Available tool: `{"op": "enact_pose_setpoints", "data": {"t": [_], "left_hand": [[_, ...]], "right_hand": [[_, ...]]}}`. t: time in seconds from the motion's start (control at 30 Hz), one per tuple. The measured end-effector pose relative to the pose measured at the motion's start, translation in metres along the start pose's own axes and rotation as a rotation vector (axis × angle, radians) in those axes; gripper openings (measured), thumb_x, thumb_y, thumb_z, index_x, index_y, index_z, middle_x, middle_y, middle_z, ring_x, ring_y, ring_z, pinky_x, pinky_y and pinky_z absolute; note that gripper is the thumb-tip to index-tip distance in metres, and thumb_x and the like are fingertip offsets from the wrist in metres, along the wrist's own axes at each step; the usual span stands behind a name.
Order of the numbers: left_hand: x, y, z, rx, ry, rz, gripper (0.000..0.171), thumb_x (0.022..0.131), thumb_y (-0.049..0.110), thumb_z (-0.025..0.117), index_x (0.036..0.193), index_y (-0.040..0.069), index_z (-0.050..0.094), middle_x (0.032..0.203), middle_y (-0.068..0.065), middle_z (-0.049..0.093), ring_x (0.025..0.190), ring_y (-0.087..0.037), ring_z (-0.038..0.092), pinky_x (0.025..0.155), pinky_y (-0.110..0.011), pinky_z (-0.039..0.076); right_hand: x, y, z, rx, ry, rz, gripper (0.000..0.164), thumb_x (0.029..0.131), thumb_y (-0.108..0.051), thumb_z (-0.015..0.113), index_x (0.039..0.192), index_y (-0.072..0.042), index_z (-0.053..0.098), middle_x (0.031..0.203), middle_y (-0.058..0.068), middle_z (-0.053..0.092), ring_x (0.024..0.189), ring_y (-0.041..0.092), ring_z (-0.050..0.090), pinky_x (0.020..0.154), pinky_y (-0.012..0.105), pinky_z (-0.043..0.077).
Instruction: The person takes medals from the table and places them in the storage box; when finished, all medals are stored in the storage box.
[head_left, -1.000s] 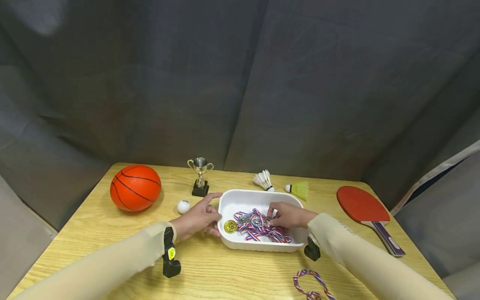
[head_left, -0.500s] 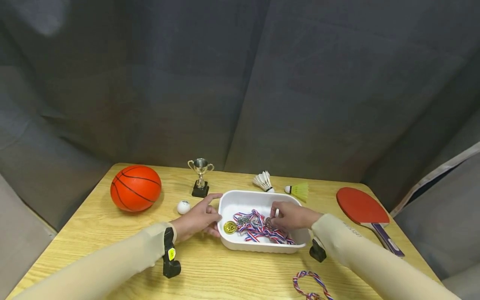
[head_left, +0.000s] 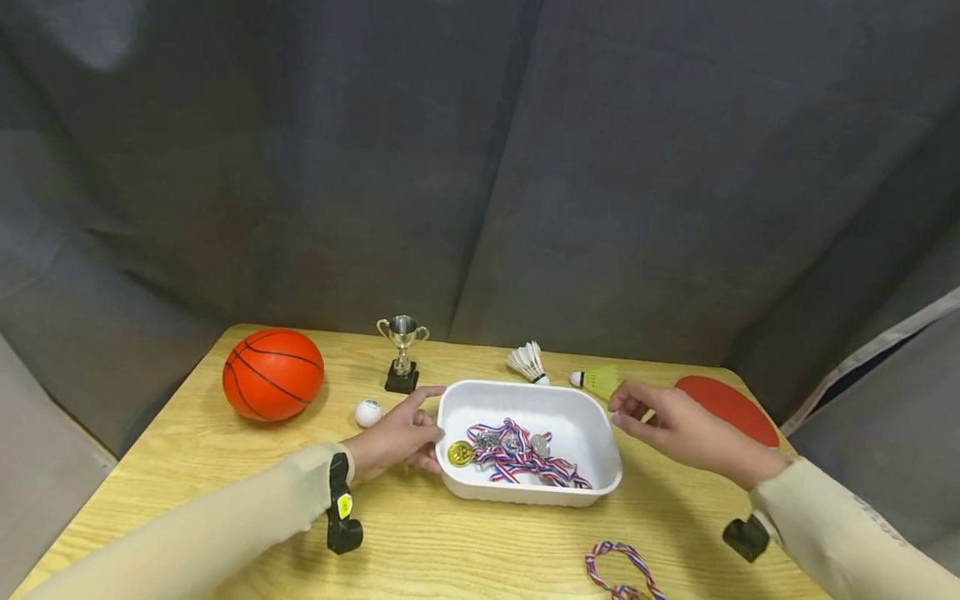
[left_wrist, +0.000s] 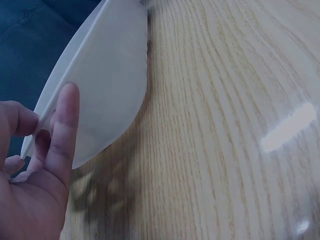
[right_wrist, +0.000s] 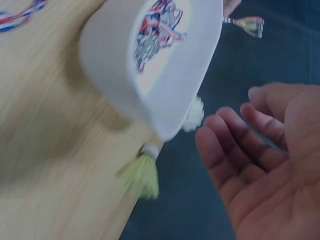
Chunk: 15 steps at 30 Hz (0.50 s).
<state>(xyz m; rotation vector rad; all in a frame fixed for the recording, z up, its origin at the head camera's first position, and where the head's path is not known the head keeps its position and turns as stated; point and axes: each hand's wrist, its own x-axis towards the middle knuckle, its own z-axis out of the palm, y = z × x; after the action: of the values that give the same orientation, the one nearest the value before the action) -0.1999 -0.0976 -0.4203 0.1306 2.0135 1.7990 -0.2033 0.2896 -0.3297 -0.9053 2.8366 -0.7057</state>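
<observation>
A white plastic basin (head_left: pixel 525 494) stands on the wooden table with medals (head_left: pixel 510 443) on striped red, white and blue ribbons lying inside. One gold medal (head_left: pixel 461 453) is at its left end, beside several silver ones. My left hand (head_left: pixel 401 435) holds the basin's left end; in the left wrist view, thumb and fingers (left_wrist: pixel 65 120) pinch its rim from both sides. To the right of the basin, my right hand (head_left: pixel 678 425) is in the air with nothing in it, its fingers loosely bent. The right wrist view has its palm (right_wrist: pixel 280 200) bare.
Behind the basin are a white shuttlecock (head_left: pixel 527 362), a yellow shuttlecock (head_left: pixel 598 380) and a small trophy (head_left: pixel 402 354). A table tennis ball (head_left: pixel 367 412) and a basketball (head_left: pixel 273 375) lie left. A red paddle (head_left: pixel 727 407) is partly hidden right; a ribbon loop (head_left: pixel 622 562) lies in front.
My right hand has come out of the basin and moved right, letting go of a silver medal, which now lies among the others. The left hand stays at the rim.
</observation>
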Motion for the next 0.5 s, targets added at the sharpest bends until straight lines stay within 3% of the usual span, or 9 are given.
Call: {"op": "enact_pose_setpoints", "data": {"t": [0.17, 0.37, 0.5], "left_hand": [[0.001, 0.002, -0.002, -0.003, 0.005, 0.008, 0.078, 0.099, -0.002, 0.057, 0.166, 0.015, 0.021, 0.109, -0.022, 0.06, 0.074, -0.019, 0.064, 0.066, -0.03, 0.07], [0.003, 0.0, -0.001, 0.017, 0.003, 0.007, 0.078, 0.099, -0.002, 0.057, 0.166, 0.014, 0.021, 0.109, -0.023, 0.06, 0.073, -0.019, 0.064, 0.065, -0.029, 0.069], [0.002, -0.002, 0.0, 0.017, 0.013, 0.002, 0.079, 0.098, -0.002, 0.058, 0.166, 0.015, 0.022, 0.109, -0.024, 0.06, 0.073, -0.019, 0.064, 0.065, -0.03, 0.069]], "right_hand": [[-0.04, 0.022, -0.003, 0.041, -0.008, -0.044, 0.007, 0.099, -0.013, 0.072, 0.101, -0.015, 0.066, 0.088, -0.014, 0.065, 0.08, -0.005, 0.057, 0.059, 0.018, 0.056], [-0.082, 0.043, 0.029, 0.22, -0.16, -0.035, 0.007, 0.101, -0.012, 0.068, 0.105, -0.013, 0.063, 0.091, -0.012, 0.065, 0.081, -0.005, 0.058, 0.055, 0.018, 0.052], [-0.099, 0.042, 0.053, 0.437, -0.306, 0.047, 0.014, 0.102, -0.014, 0.067, 0.111, -0.006, 0.061, 0.092, -0.009, 0.062, 0.082, -0.001, 0.057, 0.055, 0.019, 0.048]]}}
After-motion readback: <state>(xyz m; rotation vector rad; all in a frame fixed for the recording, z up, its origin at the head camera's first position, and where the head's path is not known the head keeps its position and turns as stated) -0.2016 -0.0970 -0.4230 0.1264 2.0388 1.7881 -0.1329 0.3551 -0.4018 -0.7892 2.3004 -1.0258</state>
